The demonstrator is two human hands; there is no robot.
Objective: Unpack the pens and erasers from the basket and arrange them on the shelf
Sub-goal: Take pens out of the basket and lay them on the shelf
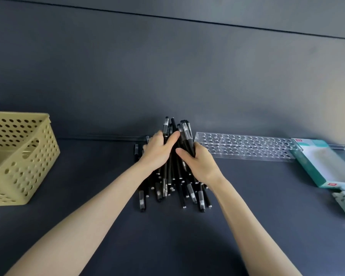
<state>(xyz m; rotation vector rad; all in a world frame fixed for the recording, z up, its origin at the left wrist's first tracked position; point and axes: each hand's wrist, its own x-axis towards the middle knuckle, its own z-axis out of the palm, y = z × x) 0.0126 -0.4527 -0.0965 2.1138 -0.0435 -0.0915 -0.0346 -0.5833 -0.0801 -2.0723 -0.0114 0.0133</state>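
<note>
Now our left hand [157,151] and right hand [200,165] clasp the black pens [165,188], their long axis running 6 to 12 o'clock, tips perhaps mixed.

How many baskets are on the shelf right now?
1. The yellow perforated basket stands far left, apart from the pens, partly cut off by the frame; more could be out of view.
</note>
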